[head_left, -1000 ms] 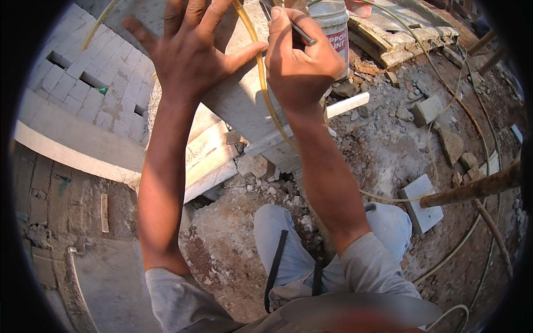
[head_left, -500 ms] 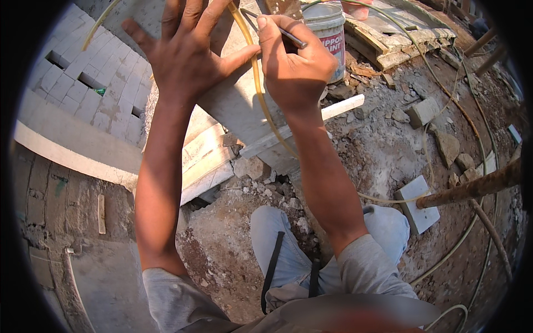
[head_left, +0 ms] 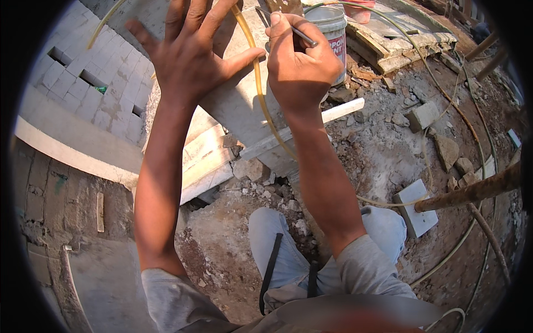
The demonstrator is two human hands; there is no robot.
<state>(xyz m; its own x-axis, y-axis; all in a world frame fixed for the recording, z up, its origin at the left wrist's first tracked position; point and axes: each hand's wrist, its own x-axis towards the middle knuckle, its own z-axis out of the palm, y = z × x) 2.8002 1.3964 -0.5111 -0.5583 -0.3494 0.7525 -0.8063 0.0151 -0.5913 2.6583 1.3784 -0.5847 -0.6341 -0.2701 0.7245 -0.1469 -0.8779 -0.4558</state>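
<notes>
My left hand point(head_left: 191, 64) is spread with its palm down and fingers stretched, at the upper edge of the view, over a grey concrete slab point(head_left: 236, 114). A yellowish clear hose point(head_left: 260, 91) runs past its fingers and by the tip of its thumb, then curves down behind my right forearm. To the right of the hose, my right hand point(head_left: 304, 69) is closed around a thin dark pencil-like rod point(head_left: 302, 34). The rod's rounded end sticks out on the right past the fingers; where its far end touches cannot be made out.
A paint bucket point(head_left: 337, 41) stands beyond my right hand. A white strip point(head_left: 344, 109) lies under my right wrist. Rubble, stones point(head_left: 446, 150) and a pale block point(head_left: 415, 208) lie to the right, with a rusty pole point(head_left: 472, 191) and hoses. White blockwork point(head_left: 83, 72) is at the left.
Both hands have shifted slightly right in the picture, the right hand a little more. The right hand keeps its grip on the rod, and the left stays spread.
</notes>
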